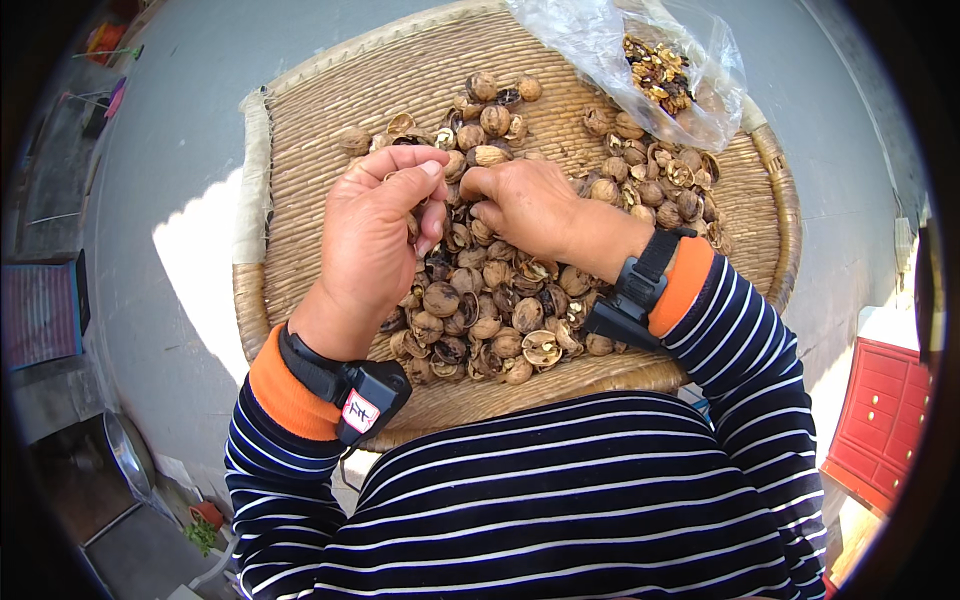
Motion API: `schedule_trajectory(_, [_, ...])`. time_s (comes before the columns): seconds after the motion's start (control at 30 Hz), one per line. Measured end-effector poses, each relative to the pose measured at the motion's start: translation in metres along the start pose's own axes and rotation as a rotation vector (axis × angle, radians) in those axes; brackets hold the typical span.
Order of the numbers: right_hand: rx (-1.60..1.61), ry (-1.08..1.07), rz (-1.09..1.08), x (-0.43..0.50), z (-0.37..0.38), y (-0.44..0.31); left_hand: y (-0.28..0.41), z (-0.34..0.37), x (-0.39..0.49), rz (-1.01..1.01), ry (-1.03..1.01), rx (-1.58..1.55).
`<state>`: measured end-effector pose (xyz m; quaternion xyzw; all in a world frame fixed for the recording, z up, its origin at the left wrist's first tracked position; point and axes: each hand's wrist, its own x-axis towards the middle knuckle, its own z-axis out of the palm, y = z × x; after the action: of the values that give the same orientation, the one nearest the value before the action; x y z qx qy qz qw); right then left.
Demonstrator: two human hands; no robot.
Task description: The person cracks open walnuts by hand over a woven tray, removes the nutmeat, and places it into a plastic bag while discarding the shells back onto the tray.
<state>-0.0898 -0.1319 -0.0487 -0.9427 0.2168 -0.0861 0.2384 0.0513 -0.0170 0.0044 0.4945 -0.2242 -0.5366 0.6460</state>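
Observation:
My left hand (375,217) is raised over the left side of a walnut heap (487,300), its thumb and forefinger tips together. Brown walnut (412,226) shows between its palm and curled fingers; most of it is hidden. Just to the right, my right hand (529,206) reaches down with bent fingers at the heap, close to a pale brown walnut (488,155). Its fingertips are partly hidden, so I cannot tell whether they pinch anything. Whole walnuts and cracked shells lie mixed, among them an opened half (541,348) near the front.
The heap lies on a round-cornered woven wicker tray (322,97) with a cloth-bound edge. A clear plastic bag (577,45) with walnut kernels (658,75) rests at the far right, beside a second walnut pile (660,180). A red drawer cabinet (881,420) stands at right.

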Motion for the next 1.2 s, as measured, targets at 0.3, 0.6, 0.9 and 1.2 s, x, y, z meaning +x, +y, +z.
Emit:
schedule_trajectory(0.3, [0.517, 0.095, 0.149, -0.003, -0.043, 0.011, -0.009, -0.002, 0.004, -0.12, -0.009, -0.101])
schedule_trajectory(0.6, [0.874, 0.116, 0.046, -0.008, -0.063, -0.007, -0.01, 0.005, 0.003, -0.33, -0.186, -0.165])
schedule_trajectory(0.9, [-0.115, 0.152, -0.202, -0.015, -0.023, 0.021, 0.005, -0.006, 0.005, -0.063, -0.083, -0.217])
schedule_trajectory(1.2, [-0.094, 0.057, 0.025, -0.013, -0.023, 0.026, 0.005, -0.005, 0.003, -0.033, -0.063, -0.158])
